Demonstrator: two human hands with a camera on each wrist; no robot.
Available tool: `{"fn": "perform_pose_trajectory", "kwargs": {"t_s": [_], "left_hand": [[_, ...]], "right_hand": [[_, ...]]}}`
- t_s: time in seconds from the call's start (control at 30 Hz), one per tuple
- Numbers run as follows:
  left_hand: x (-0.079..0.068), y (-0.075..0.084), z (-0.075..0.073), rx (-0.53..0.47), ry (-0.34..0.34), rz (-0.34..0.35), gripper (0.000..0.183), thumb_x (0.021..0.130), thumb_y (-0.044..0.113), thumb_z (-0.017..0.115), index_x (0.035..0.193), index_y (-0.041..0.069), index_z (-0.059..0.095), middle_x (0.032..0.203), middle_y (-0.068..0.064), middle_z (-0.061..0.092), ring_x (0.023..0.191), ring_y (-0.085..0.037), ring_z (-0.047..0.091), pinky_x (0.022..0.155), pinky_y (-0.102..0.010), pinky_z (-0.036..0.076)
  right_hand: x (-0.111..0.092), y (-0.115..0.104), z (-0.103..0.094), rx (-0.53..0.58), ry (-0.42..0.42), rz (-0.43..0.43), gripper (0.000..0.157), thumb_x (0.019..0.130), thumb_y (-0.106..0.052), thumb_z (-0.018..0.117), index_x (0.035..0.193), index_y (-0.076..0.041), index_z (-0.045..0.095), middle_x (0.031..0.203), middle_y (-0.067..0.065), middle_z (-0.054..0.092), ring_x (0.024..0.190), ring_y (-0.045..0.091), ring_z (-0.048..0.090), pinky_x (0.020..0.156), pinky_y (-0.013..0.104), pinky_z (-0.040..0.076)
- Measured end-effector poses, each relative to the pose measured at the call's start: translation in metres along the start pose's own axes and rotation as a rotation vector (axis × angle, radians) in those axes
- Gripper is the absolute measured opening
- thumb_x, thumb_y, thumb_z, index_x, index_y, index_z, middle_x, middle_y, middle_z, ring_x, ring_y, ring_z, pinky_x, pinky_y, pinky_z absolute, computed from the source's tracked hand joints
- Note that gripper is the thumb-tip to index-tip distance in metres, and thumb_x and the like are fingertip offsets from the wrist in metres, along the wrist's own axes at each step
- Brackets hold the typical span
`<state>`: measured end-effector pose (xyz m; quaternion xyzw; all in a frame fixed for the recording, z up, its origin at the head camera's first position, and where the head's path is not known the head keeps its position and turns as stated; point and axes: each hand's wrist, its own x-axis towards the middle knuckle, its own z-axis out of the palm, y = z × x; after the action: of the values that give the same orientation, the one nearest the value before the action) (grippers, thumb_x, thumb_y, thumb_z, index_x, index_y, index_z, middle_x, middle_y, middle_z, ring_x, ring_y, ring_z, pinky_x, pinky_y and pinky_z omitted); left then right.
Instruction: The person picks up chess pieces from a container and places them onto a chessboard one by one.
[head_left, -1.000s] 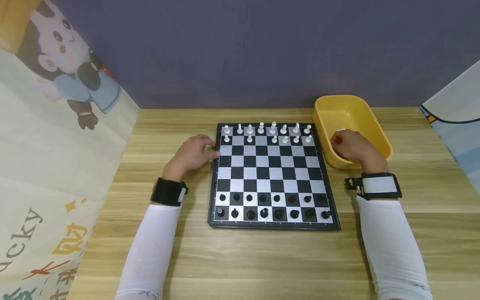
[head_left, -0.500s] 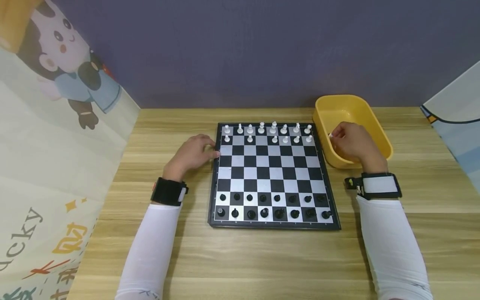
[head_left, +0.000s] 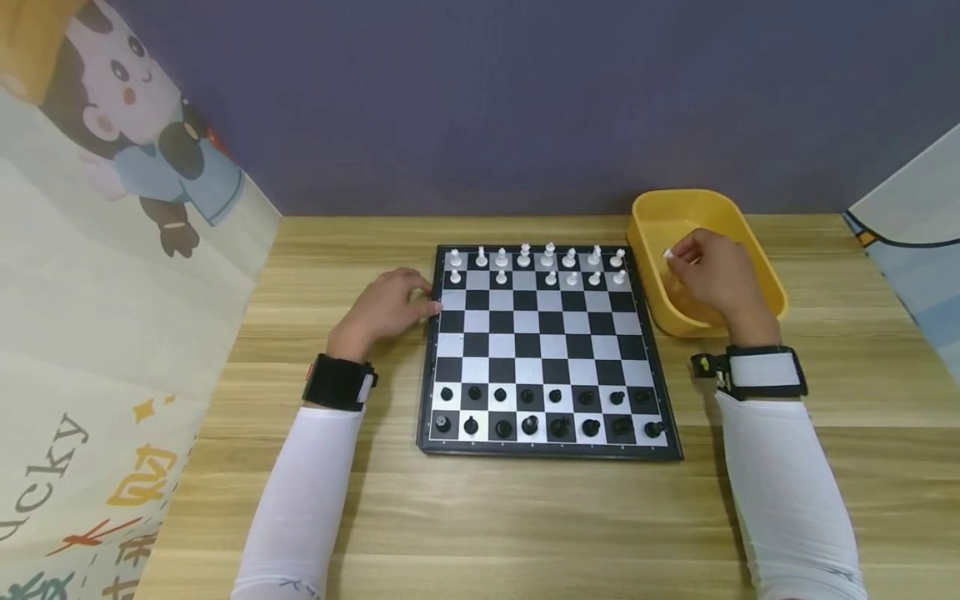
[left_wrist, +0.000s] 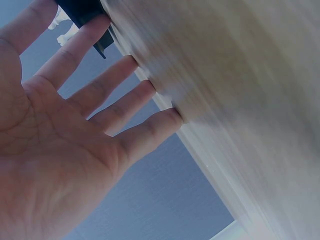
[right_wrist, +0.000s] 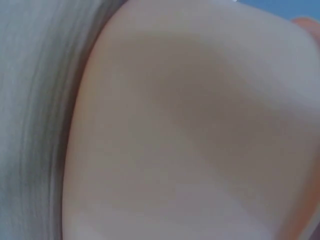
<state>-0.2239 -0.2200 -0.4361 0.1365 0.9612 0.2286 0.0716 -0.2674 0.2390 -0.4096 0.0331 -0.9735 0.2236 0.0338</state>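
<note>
At the upper right, my right hand (head_left: 717, 271) pinches a small white chess piece (head_left: 667, 253) between thumb and fingertips, over the yellow plastic bin (head_left: 765, 275). Only the tip of the piece shows. My left hand (head_left: 386, 306) rests at the left edge of the chessboard (head_left: 550, 323), thumb on its border. In the left wrist view the fingers of the left hand (left_wrist: 65, 120) are spread and nearly straight, fingertips on the wooden table. White pieces (head_left: 525, 257) stand along the far side, with two bare squares in the pawn row; two rows of black pieces (head_left: 529, 424) fill the near side.
The bin stands against the board's far right corner. A dark blue-grey panel (head_left: 525, 108) rises behind the wooden table (head_left: 555, 525). A cartoon-printed white sheet (head_left: 112, 275) borders the left side. The bin's pale wall (right_wrist: 190, 125) fills most of the right wrist view.
My right hand has risen from low inside the bin, and the white chess piece now shows at its fingertips. The left hand has stayed at the board's edge.
</note>
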Motion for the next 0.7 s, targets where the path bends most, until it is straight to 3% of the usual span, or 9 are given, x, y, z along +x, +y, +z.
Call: {"fn": "perform_pose_trajectory", "kwargs": {"t_s": [0.43,0.7], "left_hand": [[-0.001,0.0,0.0,0.006,0.005,-0.01,0.042,0.086,0.05,0.055,0.114,0.018,0.059,0.136,-0.009,0.043,0.128,-0.028,0.033,0.103,-0.045,0.022],[-0.001,0.001,0.0,0.01,0.004,-0.01,0.043,0.086,0.05,0.054,0.115,0.019,0.059,0.135,-0.006,0.043,0.127,-0.027,0.034,0.103,-0.044,0.022]], "right_hand": [[0.0,-0.008,0.0,0.076,0.143,-0.059,0.031,0.091,-0.039,0.049,0.102,-0.011,0.057,0.087,0.006,0.059,0.07,0.021,0.055,0.059,0.035,0.041],[-0.001,-0.015,0.0,0.14,0.197,-0.073,0.034,0.091,-0.041,0.048,0.108,-0.014,0.06,0.09,0.003,0.059,0.075,0.018,0.053,0.061,0.032,0.041]]}}
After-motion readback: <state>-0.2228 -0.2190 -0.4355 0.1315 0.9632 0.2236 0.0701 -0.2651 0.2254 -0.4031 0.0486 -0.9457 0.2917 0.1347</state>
